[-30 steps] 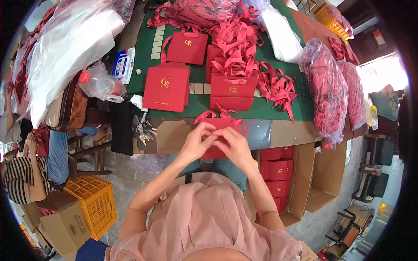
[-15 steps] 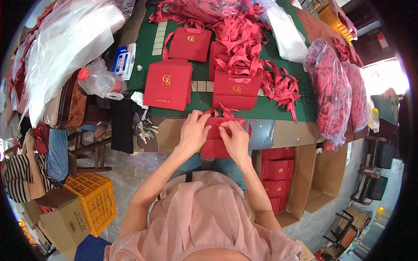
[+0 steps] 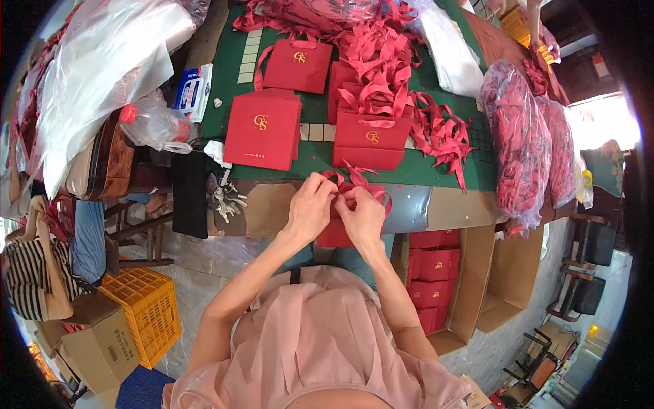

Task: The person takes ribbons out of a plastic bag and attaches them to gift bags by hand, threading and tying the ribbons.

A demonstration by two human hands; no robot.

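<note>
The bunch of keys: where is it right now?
In the head view, the bunch of keys lies left of centre at the near edge of the table, below the stack of red bags and left of the left hand.

Deep green across the broad, cloth-covered table surface (image 3: 313, 160), patterned near its left edge with a dark-ruled strip of cream rectangles (image 3: 250, 60). Dark red with a gold emblem on the square, flat paper stack (image 3: 262, 146); dark red too on the folded paper bag (image 3: 334, 236) at the near edge. Rose-red in the tangled fabric ribbon heap (image 3: 381, 58) toward the far edge. Beyond the left edge, black and cream stripes on the short-sleeved fabric shirt (image 3: 30, 269), orange lattice on the boxy plastic crate (image 3: 151, 320).
</note>
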